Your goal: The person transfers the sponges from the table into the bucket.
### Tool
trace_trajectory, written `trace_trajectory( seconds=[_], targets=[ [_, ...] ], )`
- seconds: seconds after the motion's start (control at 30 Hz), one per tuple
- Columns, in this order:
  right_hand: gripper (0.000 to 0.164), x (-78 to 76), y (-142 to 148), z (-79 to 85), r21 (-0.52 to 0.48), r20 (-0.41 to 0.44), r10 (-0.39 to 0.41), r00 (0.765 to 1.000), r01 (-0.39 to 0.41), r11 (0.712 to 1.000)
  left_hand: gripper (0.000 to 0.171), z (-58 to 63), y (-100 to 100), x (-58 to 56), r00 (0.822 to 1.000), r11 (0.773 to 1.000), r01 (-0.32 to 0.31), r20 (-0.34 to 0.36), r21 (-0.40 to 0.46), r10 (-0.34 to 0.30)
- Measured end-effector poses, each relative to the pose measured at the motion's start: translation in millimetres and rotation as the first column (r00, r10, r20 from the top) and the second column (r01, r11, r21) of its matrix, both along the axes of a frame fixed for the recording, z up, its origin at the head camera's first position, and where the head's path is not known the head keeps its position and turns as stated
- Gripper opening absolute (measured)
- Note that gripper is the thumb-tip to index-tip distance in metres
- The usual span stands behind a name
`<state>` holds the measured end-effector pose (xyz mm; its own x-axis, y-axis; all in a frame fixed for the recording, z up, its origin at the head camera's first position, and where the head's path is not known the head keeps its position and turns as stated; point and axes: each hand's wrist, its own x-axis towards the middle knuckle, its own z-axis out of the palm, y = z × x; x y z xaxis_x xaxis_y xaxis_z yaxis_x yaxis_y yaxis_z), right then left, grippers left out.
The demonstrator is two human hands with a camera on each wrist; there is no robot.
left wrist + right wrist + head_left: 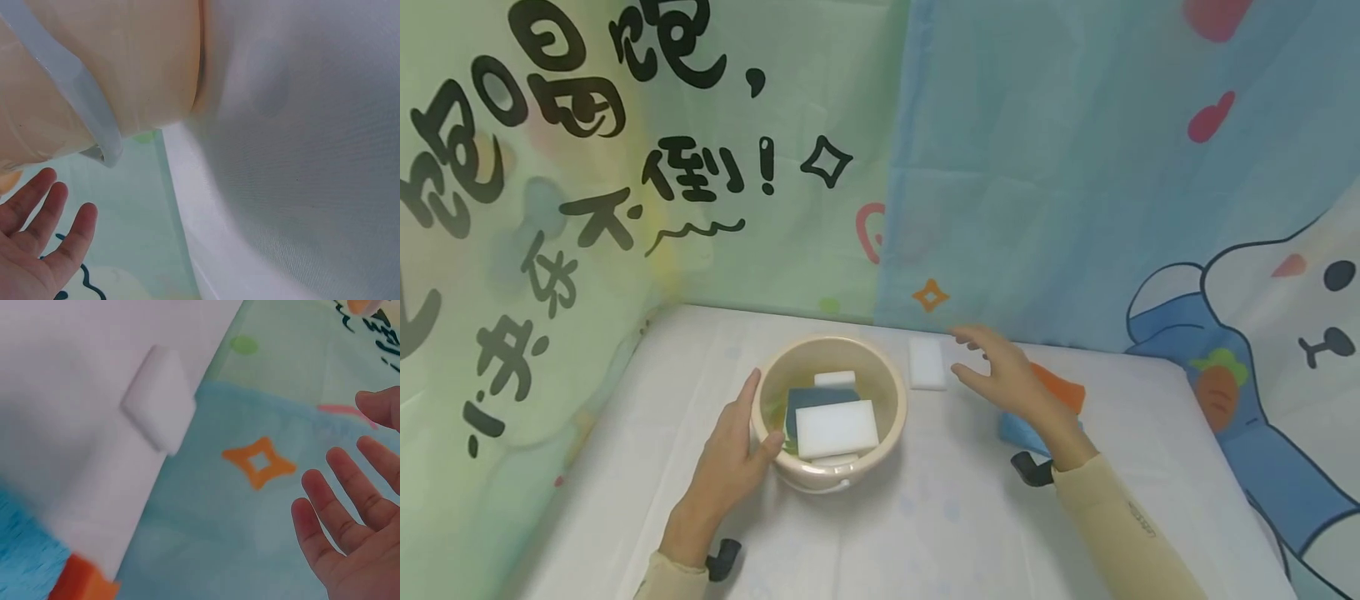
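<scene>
A cream bucket with a light handle stands on the table, holding white sponge blocks and a dark blue-grey piece. My left hand rests against the bucket's left side, thumb at the near rim, other fingers extended along the outside. In the left wrist view its fingers look straight and spread. My right hand is over the table, fingers apart with nothing between them. Just left of its fingertips lies a single white sponge block, also seen in the right wrist view.
Under my right forearm lie an orange piece and a blue fuzzy piece, partly hidden in the head view. A white cloth covers the table. Printed curtains hang along its back and left edges.
</scene>
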<state>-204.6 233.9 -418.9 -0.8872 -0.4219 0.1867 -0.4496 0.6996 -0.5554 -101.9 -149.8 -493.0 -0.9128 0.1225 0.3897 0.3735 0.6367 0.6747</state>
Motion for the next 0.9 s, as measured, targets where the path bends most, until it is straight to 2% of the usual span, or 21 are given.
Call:
trace_trajectory(
  seconds=[0.3,0.57,0.73,0.9],
  targets=[
    [0.048,29.3,50,-11.6,0.036,-0.023,-0.117,0.993,0.118,0.992,0.081,1.7,1,1.6,1.000,1.000,-0.001,0.014,0.003,0.001],
    [0.049,53.1,98,-36.9,0.055,0.006,-0.218,0.976,0.218,0.975,0.082,3.2,1,2.8,0.999,1.000,-0.006,0.033,0.009,0.006],
    [0.048,59.8,118,-51.3,0.080,0.020,-0.278,0.960,0.275,0.958,0.082,3.4,1,3.5,1.000,1.000,-0.005,0.030,0.014,0.005],
    [0.047,56.6,132,-61.5,0.096,0.003,-0.315,0.949,0.313,0.945,0.081,3.2,1,3.1,1.000,1.000,-0.001,0.028,0.017,0.001]
  ],
)
